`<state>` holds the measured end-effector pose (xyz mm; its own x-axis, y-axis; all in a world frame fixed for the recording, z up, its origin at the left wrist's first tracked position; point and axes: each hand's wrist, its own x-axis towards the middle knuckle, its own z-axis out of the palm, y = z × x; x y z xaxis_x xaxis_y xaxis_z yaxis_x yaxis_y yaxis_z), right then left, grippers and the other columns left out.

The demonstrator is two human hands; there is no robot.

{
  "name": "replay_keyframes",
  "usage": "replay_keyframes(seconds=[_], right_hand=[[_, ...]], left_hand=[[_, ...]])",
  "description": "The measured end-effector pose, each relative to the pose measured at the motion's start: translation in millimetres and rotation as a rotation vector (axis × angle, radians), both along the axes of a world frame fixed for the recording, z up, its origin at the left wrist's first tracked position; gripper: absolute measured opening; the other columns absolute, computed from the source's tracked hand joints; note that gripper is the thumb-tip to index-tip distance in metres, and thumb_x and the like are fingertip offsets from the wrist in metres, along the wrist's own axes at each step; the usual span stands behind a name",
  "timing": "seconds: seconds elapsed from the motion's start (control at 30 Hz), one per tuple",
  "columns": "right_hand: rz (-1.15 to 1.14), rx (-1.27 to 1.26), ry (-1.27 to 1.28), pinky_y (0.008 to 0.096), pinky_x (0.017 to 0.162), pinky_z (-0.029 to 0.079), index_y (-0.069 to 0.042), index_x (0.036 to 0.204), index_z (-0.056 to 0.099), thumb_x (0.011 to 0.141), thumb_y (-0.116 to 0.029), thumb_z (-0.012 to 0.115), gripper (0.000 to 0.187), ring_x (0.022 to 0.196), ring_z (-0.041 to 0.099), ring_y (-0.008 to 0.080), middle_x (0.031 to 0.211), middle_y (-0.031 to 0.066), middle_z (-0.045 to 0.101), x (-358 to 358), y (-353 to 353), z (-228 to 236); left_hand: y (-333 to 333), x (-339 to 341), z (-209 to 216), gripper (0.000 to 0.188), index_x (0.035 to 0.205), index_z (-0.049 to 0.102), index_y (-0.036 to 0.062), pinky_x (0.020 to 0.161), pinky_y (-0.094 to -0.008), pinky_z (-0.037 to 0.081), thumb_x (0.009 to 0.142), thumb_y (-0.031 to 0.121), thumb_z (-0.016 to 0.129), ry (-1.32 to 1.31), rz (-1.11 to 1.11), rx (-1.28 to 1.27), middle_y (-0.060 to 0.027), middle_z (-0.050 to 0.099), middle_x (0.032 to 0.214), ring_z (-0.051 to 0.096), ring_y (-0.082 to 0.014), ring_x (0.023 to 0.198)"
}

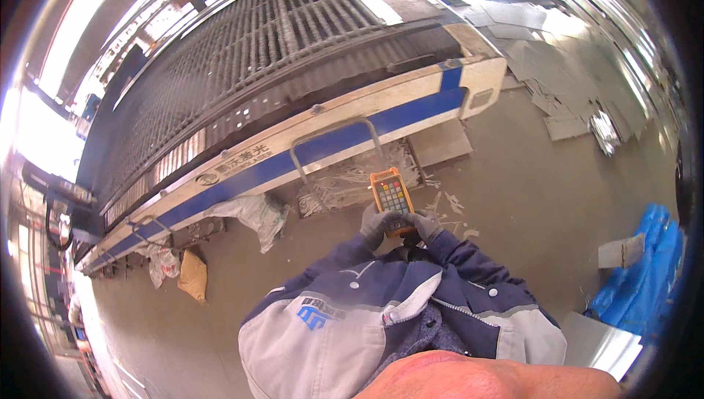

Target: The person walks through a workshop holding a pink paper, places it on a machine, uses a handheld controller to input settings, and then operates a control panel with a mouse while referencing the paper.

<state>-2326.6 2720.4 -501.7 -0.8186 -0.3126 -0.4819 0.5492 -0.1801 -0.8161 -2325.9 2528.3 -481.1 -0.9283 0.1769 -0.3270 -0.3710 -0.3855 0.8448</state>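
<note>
Far left: dark bracket unit (70, 212) at the machine's corner, background behind it blown out and hard to read. Slatted-bed machine (315, 124) runs up and away, its far end washed out by glare. Below its left side, a tan bag (193, 276) and a small white sack (163, 263) on the floor, contents can't be made out. Larger pale sack (257, 217) slumps farther right, upper part tucked under the machine edge.

Center: open scrap tray (312, 203) under the machine holds thin pale offcuts — bent handle rail (334, 125) crosses in front, the keypad remote (394, 197) covers part of it. Remote is orange-edged, upright in both hands. Left hand (375, 224) and right hand (425, 226), grey gloves, fingers closed around its lower end; undersides hidden, can't tell if a key is pressed. Flat board (442, 142) sticks out just right of the tray.

Right: loose sheets (546, 61) overlap on the floor, shiny strip bundle (606, 133) beside them. Grey block (621, 252) against blue tarp (642, 289) — tarp's contents hidden.
</note>
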Motion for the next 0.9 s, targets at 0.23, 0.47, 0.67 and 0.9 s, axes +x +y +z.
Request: replay_keyframes(seconds=[0.23, 0.47, 0.67, 0.9], right_hand=[[0.148, 0.76, 0.601, 0.0341, 0.069, 0.058, 0.001, 0.127, 0.064, 0.094, -0.023, 0.07, 0.041, 0.077, 0.072, 0.0201, 0.094, 0.0095, 0.074, -41.2, 134.0, 83.6], [0.073, 0.638, 1.785, 0.0373, 0.077, 0.057, -0.003, 0.108, 0.071, 0.079, -0.003, 0.067, 0.029, 0.094, 0.073, 0.0278, 0.105, 0.0141, 0.072, -15.7, 250.2, 337.5], [-0.03, 0.925, 1.805, 0.0359, 0.072, 0.056, -0.011, 0.091, 0.074, 0.062, -0.019, 0.069, 0.03, 0.089, 0.072, 0.0256, 0.098, 0.0111, 0.073, -9.9, 291.8, 395.4], [-0.091, 0.765, 1.624, 0.036, 0.069, 0.055, -0.003, 0.093, 0.073, 0.059, -0.023, 0.065, 0.04, 0.085, 0.07, 0.0257, 0.096, 0.0137, 0.071, -123.7, 413.5, 363.2]], left_hand=[[104.3, -44.8, -6.7, 0.04, 0.124, 0.066, 0.0, 0.084, -0.0341, 0.06, 0.086, 0.01, 0.068, -0.026, 0.036, 0.023, -0.0093, 0.073, 0.112, 0.072, -0.0211, 0.096], [170.1, -66.5, -12.0, 0.041, 0.122, 0.065, -0.0011, 0.084, -0.0339, 0.06, 0.083, 0.011, 0.067, -0.089, -0.113, -0.052, -0.009, 0.073, 0.109, 0.072, -0.0201, 0.094], [260.0, -129.8, -37.4, 0.039, 0.123, 0.064, -0.0015, 0.086, -0.0373, 0.061, 0.084, 0.007, 0.067, -0.138, -0.238, -0.108, -0.0115, 0.073, 0.11, 0.074, -0.024, 0.093], [442.7, -241.6, -60.0, 0.044, 0.124, 0.064, -0.0025, 0.083, -0.04, 0.064, 0.08, 0.0, 0.067, -0.197, -0.379, -0.013, -0.0137, 0.074, 0.111, 0.075, -0.0261, 0.093]])
